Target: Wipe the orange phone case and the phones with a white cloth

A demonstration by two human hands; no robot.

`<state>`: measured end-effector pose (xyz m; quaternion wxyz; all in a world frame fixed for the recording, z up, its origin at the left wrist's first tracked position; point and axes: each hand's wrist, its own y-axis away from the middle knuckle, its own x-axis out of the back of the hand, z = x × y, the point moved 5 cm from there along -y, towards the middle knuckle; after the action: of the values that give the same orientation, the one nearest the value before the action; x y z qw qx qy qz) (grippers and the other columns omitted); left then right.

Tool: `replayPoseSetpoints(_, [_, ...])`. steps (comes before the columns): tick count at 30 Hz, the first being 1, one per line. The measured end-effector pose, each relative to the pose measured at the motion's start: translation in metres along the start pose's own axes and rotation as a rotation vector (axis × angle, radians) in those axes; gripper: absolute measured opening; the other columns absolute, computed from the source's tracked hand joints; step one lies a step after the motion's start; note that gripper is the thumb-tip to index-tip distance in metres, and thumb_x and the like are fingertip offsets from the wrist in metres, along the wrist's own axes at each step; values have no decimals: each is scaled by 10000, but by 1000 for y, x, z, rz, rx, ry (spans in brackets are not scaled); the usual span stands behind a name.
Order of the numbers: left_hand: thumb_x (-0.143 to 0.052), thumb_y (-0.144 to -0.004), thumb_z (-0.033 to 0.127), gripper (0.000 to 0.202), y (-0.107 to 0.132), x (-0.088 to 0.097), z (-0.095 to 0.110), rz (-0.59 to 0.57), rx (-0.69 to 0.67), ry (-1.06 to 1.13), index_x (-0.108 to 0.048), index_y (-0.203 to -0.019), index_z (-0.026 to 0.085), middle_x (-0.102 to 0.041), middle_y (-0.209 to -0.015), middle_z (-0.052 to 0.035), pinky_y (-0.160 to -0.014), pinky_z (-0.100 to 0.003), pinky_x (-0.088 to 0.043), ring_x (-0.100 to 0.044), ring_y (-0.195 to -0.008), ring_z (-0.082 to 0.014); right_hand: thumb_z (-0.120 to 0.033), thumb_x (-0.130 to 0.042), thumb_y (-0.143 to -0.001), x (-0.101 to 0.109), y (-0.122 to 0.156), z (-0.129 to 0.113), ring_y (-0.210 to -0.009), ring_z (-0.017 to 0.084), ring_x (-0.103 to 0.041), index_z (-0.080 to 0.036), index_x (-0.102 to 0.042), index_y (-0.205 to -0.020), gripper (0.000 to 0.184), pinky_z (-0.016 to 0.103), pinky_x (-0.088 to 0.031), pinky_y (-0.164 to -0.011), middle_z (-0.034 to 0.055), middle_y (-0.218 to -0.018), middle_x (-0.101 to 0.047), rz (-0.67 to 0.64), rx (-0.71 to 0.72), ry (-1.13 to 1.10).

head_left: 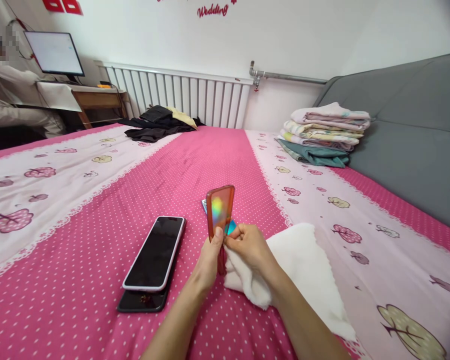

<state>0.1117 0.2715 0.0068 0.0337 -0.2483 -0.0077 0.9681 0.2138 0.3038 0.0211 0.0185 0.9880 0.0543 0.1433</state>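
Observation:
My left hand grips a red-cased phone by its lower edge and holds it upright above the pink bed cover. My right hand is closed on a white cloth, pinching a corner of it against the phone's lower part. The rest of the cloth trails over the bed to the right. Just left of my hands a phone with a pale pink case lies face up on top of a black phone. Another phone lies flat behind the red one, mostly hidden.
A pile of folded fabrics sits at the far right by the grey headboard. Dark clothes lie at the far edge near a white radiator. A person sits at a desk with a monitor at far left.

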Motion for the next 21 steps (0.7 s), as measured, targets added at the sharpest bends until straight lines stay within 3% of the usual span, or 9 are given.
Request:
replayPoseSetpoints(5, [-546,-744,642,671,1,-5,14,42,-9,121,-559,-1224,174,-688,-812,-57,-722,-288,-464,-637,-817,-209,-350,-791,-570,7,4,-9,-497,110,-560,-158,-597,-627,279,220,-411,-493,-5,-567,-643,-158,-68,-405])
replayPoseSetpoints(9, [-476,-759,684,721,2,-10,15,-6,37,193,-511,-1273,179,-663,-732,-43,-642,-268,-453,-609,-662,-162,-341,-791,-621,10,7,-20,-603,114,-618,-151,-667,-775,275,228,-477,-604,22,-706,-694,-302,-101,-667])
replayPoseSetpoints(14, [-497,-721,712,792,3,-10,16,-7,43,171,-499,-1289,162,-677,-782,-69,-714,-291,-440,-618,-742,-189,-344,-754,-686,15,6,-24,-578,106,-597,-158,-648,-763,228,226,-472,-589,5,-674,-663,-393,-76,-772])
replayPoseSetpoints(18, [-481,-719,724,793,5,-12,19,-26,48,152,-512,-1279,163,-679,-803,-75,-735,-293,-423,-615,-784,-199,-336,-770,-658,16,6,-26,-564,102,-584,-166,-637,-756,237,215,-469,-567,-15,-650,-640,-360,-69,-792])
replayPoseSetpoints(21, [-472,-703,745,815,6,-15,20,-63,68,152,-521,-1271,163,-678,-806,-82,-683,-296,-418,-614,-760,-210,-303,-791,-616,19,5,-27,-573,90,-585,-185,-629,-819,285,197,-474,-560,-28,-700,-656,-211,-53,-803])
